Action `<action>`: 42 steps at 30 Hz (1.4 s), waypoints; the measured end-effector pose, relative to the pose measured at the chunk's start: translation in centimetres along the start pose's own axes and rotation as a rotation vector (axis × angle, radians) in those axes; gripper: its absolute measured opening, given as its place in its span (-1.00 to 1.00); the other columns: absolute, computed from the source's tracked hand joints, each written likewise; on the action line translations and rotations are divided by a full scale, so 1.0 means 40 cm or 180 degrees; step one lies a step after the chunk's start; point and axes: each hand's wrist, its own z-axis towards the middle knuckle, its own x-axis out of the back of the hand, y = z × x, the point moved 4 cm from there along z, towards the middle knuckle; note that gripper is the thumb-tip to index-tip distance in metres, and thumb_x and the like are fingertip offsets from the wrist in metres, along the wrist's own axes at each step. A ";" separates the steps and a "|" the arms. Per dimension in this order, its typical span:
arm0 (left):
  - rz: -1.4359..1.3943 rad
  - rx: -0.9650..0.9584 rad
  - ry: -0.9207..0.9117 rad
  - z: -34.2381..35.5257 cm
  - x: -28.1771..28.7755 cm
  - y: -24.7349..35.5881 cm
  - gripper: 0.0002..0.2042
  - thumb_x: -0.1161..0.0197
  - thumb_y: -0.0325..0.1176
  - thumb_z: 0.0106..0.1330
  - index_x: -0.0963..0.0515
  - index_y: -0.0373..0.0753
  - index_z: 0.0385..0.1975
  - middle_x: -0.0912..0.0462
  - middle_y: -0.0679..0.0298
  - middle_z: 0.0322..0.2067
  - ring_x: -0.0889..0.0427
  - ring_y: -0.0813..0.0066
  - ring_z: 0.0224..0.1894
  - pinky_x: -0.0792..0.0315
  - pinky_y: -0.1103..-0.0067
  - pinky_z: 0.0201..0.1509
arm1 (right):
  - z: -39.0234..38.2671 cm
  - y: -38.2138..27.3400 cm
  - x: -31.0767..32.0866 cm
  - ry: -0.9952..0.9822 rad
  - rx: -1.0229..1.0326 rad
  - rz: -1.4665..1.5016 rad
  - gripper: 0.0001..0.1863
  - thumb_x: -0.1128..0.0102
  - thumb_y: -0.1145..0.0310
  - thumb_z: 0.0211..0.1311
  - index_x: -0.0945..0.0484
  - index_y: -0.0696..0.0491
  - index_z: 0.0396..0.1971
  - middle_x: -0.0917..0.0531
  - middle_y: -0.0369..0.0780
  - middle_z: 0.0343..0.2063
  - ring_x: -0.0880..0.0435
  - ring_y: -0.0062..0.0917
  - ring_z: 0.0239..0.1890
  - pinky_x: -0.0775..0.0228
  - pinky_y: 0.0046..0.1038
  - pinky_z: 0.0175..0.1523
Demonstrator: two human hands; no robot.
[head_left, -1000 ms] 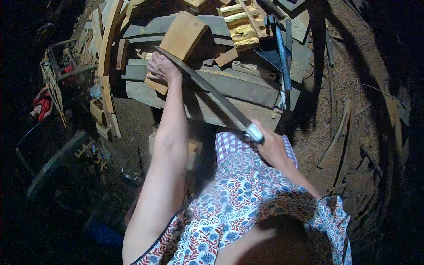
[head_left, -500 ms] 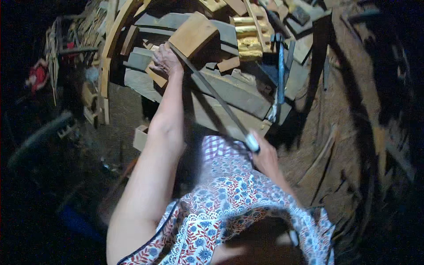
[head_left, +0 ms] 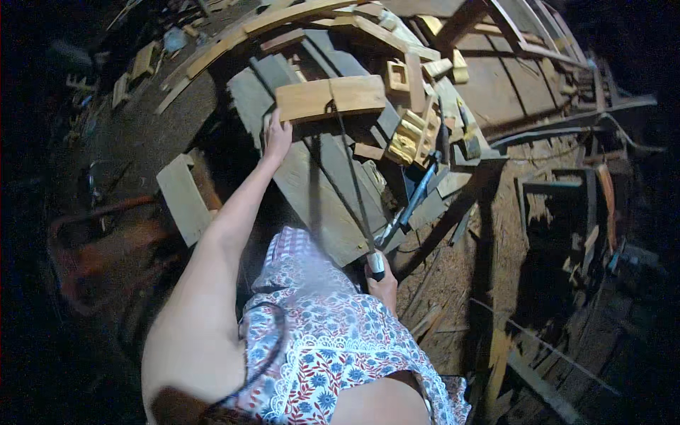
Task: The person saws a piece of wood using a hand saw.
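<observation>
A pale wooden block (head_left: 322,94) lies across weathered boards (head_left: 312,184) on the work surface. My left hand (head_left: 276,138) is at the block's lower left corner, fingers bent onto its edge. Low at the centre, my right hand (head_left: 382,283) grips the silver-and-black handle of a long, narrow dark blade (head_left: 354,184), which stretches up to the block; whether its far end touches the wood is unclear. Right of the blade are rough yellow wooden pieces (head_left: 404,138) and a blue metal-shafted tool (head_left: 418,191). My patterned clothing fills the lower middle.
Long curved planks (head_left: 283,18) border the surface's far side. A pale board piece (head_left: 180,198) stands at the left, near a dim reddish frame (head_left: 106,212). Scrap strips, a dark frame (head_left: 556,177) and a wooden structure (head_left: 538,42) lie to the right.
The view has swung round. The block now lies crosswise, my left hand has shifted to its corner, and the blade points more steeply away from me, still in my right hand.
</observation>
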 end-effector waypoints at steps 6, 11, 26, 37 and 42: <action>0.0243 0.1281 -0.0500 -0.230 0.157 -0.242 -0.60 -0.09 -0.26 0.19 -0.38 -0.34 -0.01 -0.51 -0.12 -0.17 -0.49 0.03 -0.07 -0.36 0.34 0.02 | 0.013 -0.012 0.038 0.0006 0.0061 -0.0126 -0.42 -0.18 0.45 -0.03 -0.37 0.02 0.11 -0.61 0.01 -0.25 -0.63 -0.26 -0.19 -0.42 -0.39 -0.15; -0.0509 0.1132 -0.0656 -0.093 0.123 -0.231 -0.57 -0.15 -0.23 0.14 -0.40 -0.41 -0.06 -0.57 -0.11 -0.25 -0.57 0.05 -0.17 -0.41 0.35 -0.08 | 0.007 -0.020 0.057 0.0113 0.0121 0.0164 -0.39 -0.21 0.45 -0.07 -0.37 0.02 0.11 -0.63 -0.05 -0.27 -0.64 -0.37 -0.23 -0.41 -0.44 -0.13; 0.1250 -0.0143 -0.2422 0.373 -0.136 -0.041 -0.21 -0.26 0.27 -0.11 -0.40 -0.25 0.03 -0.38 -0.04 0.07 -0.22 -0.01 0.21 -0.16 0.19 0.22 | -0.159 -0.093 0.038 0.0736 -0.0603 0.0476 -0.44 -0.34 0.54 -0.15 -0.43 0.19 -0.02 -0.61 -0.27 -0.29 -0.57 -0.61 -0.24 -0.38 -0.53 -0.09; 0.1247 -0.1009 -0.3424 0.432 -0.389 -0.033 -0.06 -0.16 0.52 -0.32 -0.55 -0.28 -0.14 -0.51 -0.04 -0.05 -0.48 0.05 -0.01 -0.37 0.25 0.04 | -0.133 -0.258 -0.175 0.1212 -0.0884 0.0878 -0.43 -0.21 0.64 -0.09 -0.41 0.17 0.05 -0.63 -0.18 -0.28 -0.57 -0.59 -0.25 -0.38 -0.54 -0.11; 0.0259 -0.1046 -0.3998 0.417 -0.402 -0.011 -0.29 -0.36 0.32 -0.28 -0.61 -0.39 -0.54 -0.62 0.05 -0.53 -0.61 0.24 -0.42 -0.45 0.37 -0.33 | -0.150 -0.315 -0.221 0.1445 -0.1293 0.0746 -0.49 -0.27 0.52 0.01 -0.41 0.21 0.04 -0.63 -0.18 -0.29 -0.56 -0.63 -0.25 -0.38 -0.54 -0.14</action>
